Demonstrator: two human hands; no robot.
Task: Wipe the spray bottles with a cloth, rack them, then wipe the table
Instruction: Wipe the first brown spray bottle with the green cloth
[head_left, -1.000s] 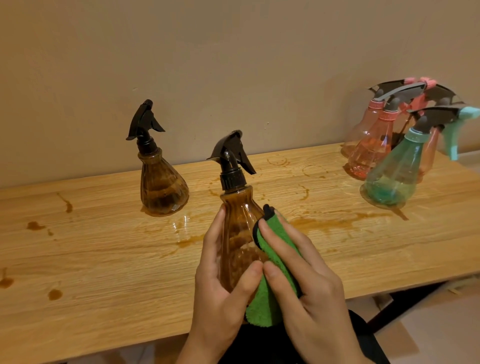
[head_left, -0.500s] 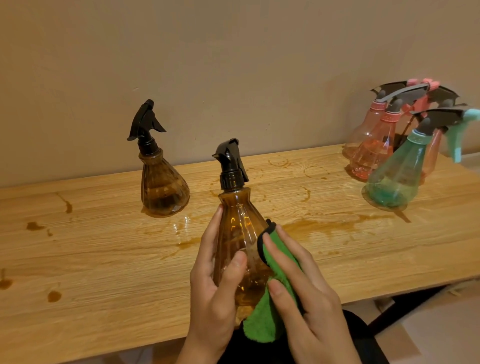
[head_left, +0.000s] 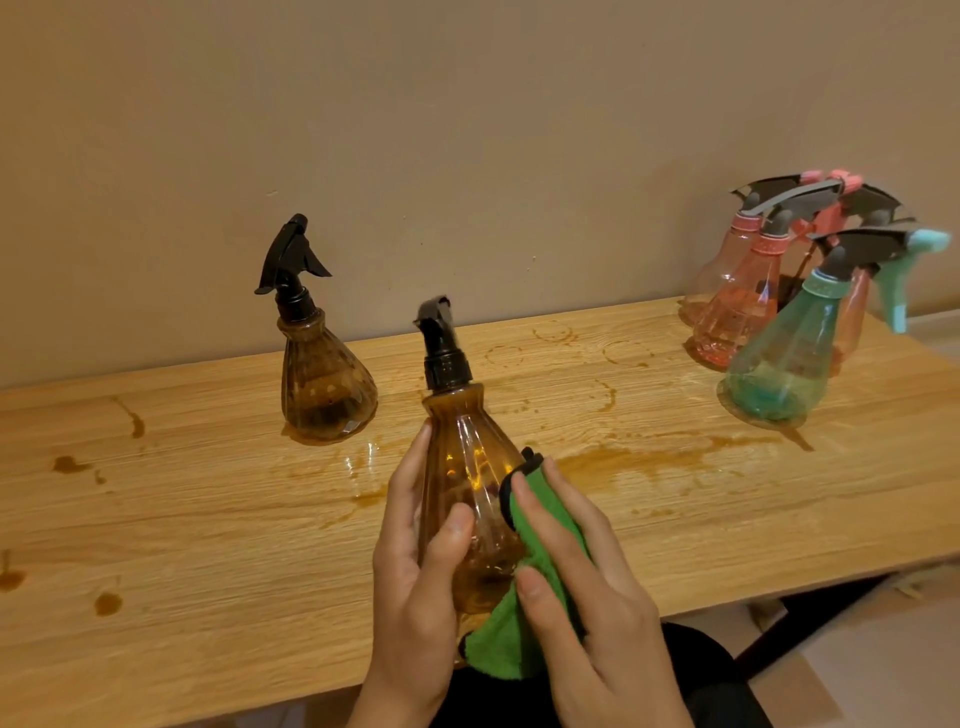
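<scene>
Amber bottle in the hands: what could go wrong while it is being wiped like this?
1. The left hand alone grips the amber bottle, lifted off the table; if wet, it might slip while the right hand presses the green cloth against it.
2. The table carries brown spills; a wiped bottle set down there would likely get dirty again.
</scene>
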